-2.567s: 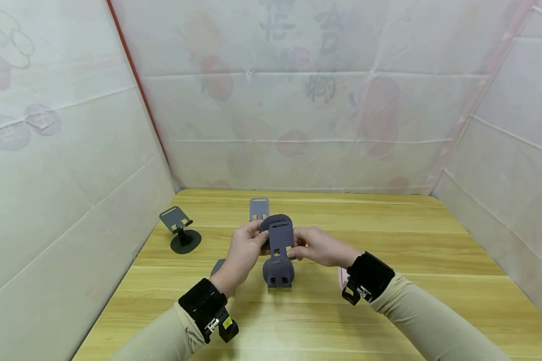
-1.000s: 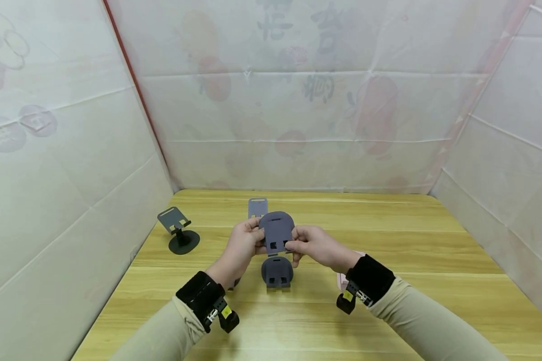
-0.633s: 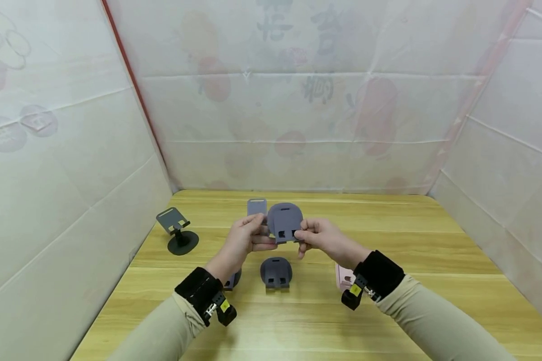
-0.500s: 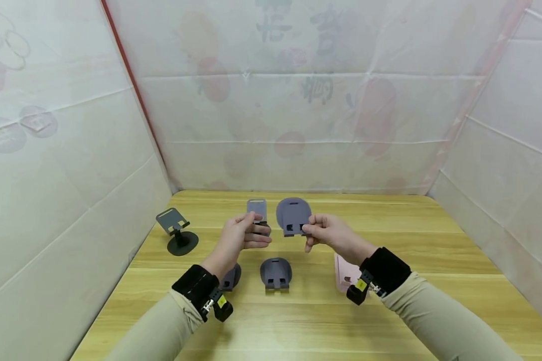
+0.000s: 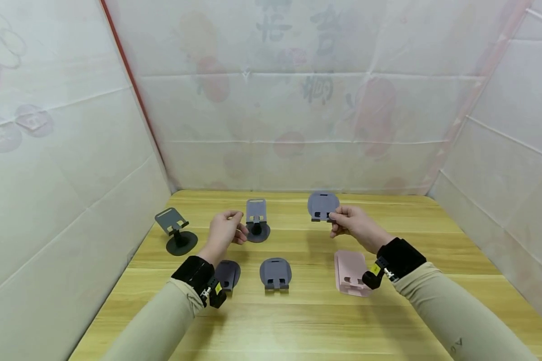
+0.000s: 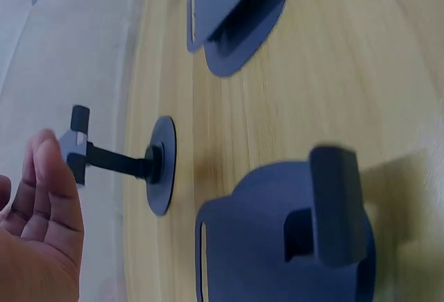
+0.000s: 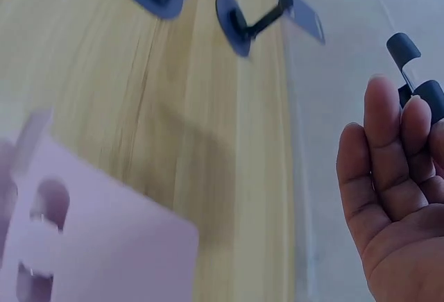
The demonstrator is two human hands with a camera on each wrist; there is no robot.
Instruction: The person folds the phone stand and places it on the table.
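Observation:
My right hand (image 5: 337, 219) pinches a folded grey phone stand (image 5: 322, 205) by its lower edge and holds it above the far right part of the wooden table (image 5: 433, 260). In the right wrist view only a dark tip of that stand (image 7: 411, 62) shows past the fingers (image 7: 388, 156). My left hand (image 5: 236, 228) hovers with loosely curled fingers and holds nothing, just left of an upright grey stand (image 5: 257, 220). The left wrist view shows the empty palm (image 6: 35, 239) near a stand on a round base (image 6: 158, 164).
A dark upright stand (image 5: 177, 231) is at the far left. Two folded grey stands (image 5: 228, 275) (image 5: 275, 273) lie in front of me and a folded pink stand (image 5: 350, 271) lies under my right wrist. White sheeting walls close in three sides.
Both hands held the grey stand together over the table's middle. The left hand let go and drew left, and the right hand carried the folded stand right and farther back.

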